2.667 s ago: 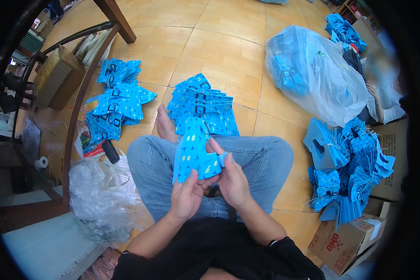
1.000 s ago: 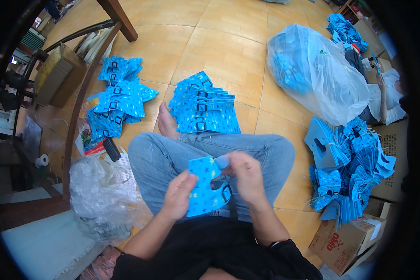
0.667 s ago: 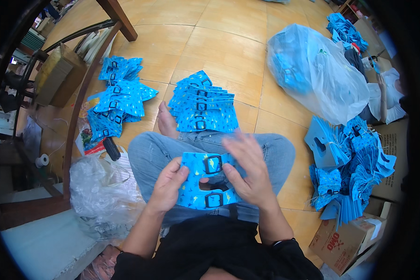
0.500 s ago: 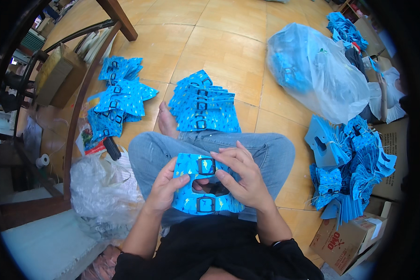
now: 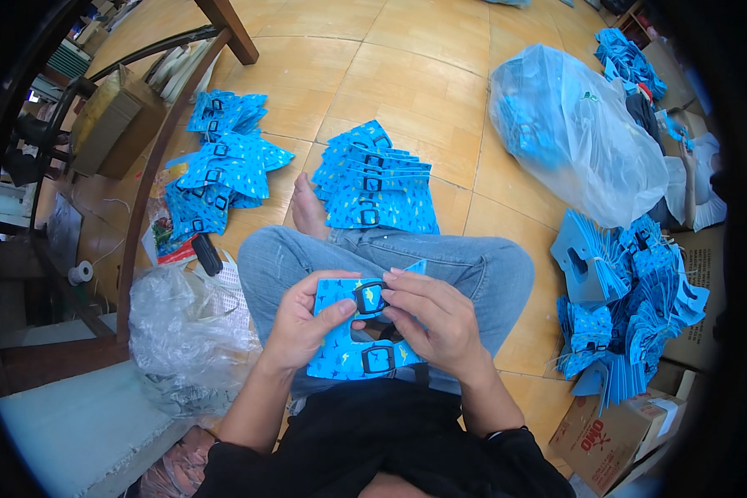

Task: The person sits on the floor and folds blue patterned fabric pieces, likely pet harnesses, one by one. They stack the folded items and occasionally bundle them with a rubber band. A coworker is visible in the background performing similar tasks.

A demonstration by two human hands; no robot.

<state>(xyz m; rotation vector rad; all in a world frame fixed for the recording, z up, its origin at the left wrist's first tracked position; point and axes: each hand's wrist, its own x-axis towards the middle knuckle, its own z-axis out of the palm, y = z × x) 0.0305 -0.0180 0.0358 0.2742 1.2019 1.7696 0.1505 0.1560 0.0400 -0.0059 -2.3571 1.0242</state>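
Over my lap I hold a blue printed card (image 5: 334,350) with yellow and dark figures, a cut-out in its middle and two black buckles. My left hand (image 5: 305,322) grips its left side, the thumb on top beside the upper buckle (image 5: 370,297). My right hand (image 5: 436,319) is closed at the right side of that buckle, fingertips pinching its edge; what lies under them is partly hidden. The lower buckle (image 5: 378,359) lies flat near the card's bottom edge, untouched by my fingers.
Fanned piles of similar blue cards lie beyond my legs (image 5: 402,199) and at the far left (image 5: 232,166). At the right are more bundled cards (image 5: 639,290), a filled clear plastic bag (image 5: 577,137), a cardboard box (image 5: 610,440) and another person's arm. Crumpled plastic (image 5: 183,332) and a wooden frame (image 5: 141,199) stand left.
My left thumb has shifted up and right to the upper buckle. My right fingers have moved to that buckle's right edge, and the card's right part is now bent.
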